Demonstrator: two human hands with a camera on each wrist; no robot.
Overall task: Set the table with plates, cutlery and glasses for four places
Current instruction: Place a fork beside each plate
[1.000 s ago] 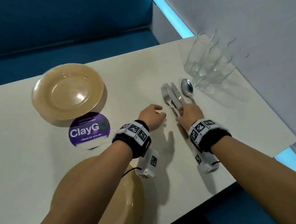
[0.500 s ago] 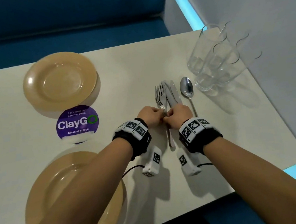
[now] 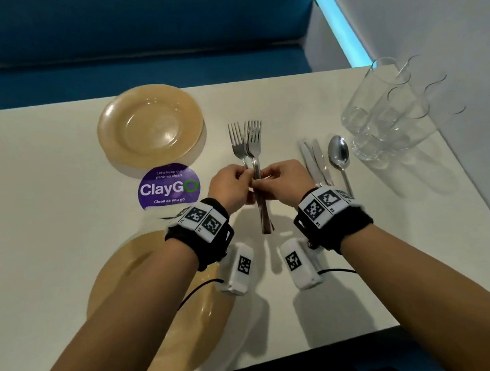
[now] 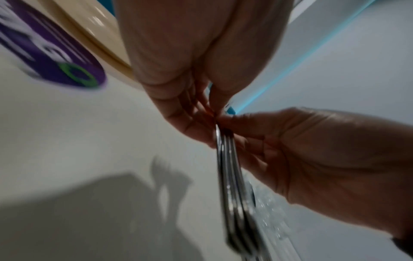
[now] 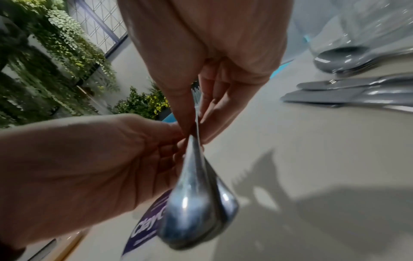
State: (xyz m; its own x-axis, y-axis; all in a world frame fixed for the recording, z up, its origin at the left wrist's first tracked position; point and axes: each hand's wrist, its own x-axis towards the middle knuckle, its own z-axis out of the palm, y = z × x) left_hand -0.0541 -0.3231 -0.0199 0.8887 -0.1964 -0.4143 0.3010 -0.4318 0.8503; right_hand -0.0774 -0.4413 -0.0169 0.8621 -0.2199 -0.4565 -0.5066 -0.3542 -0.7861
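Roughly early: plates (image 3: 150,128) are out on the desk (image 3: 45,224), both left hand (image 3: 231,186) and right hand (image 3: 285,181) pinch the lifted forks (image 3: 248,142); knives (image 3: 313,157), spoon (image 3: 338,151), glasses (image 3: 387,110) still grouped.

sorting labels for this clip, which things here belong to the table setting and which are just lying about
Belongs to the job:
bundle of steel forks, pinched by both hands
tan round plates
steel table knives
steel spoon
clear drinking glasses

Just lying about:
purple round ClayGo sticker
blue bench seat
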